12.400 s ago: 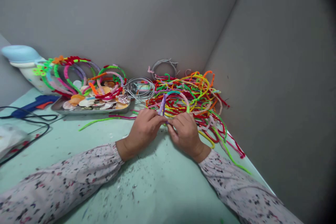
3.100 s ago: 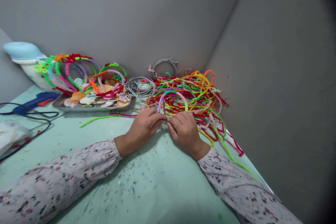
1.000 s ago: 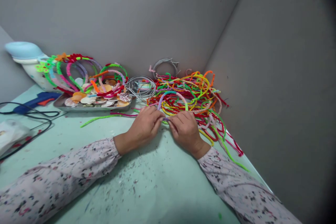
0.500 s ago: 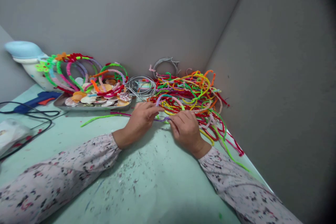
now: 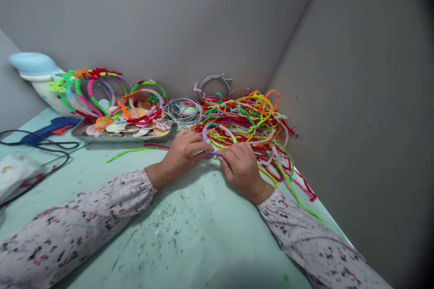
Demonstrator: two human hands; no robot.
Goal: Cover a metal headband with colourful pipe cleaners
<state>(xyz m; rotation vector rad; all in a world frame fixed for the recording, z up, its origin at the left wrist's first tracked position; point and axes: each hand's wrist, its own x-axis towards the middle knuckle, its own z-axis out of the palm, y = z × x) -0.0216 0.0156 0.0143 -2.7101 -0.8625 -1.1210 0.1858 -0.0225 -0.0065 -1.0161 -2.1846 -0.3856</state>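
The bright hoop (image 5: 220, 125) arches up just past the two hands, in front of the messy pile of fuzzy sticks (image 5: 252, 115) on the tabletop (image 5: 203, 230). The left hand (image 5: 185, 152) and the right hand (image 5: 241, 168) both pinch a purple fuzzy stick (image 5: 214, 155) low down, with a little gap between them. The hoop looks light and springy, with soft fuzz outside. It probably won't slip or break, but it could bend. Best pinch it low, near the purple bit, and don't squash the round top.

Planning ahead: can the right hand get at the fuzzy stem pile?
Probably yes: the stem pile lies just beyond the right hand, nothing visibly between, though that hand pinches a purple stem.
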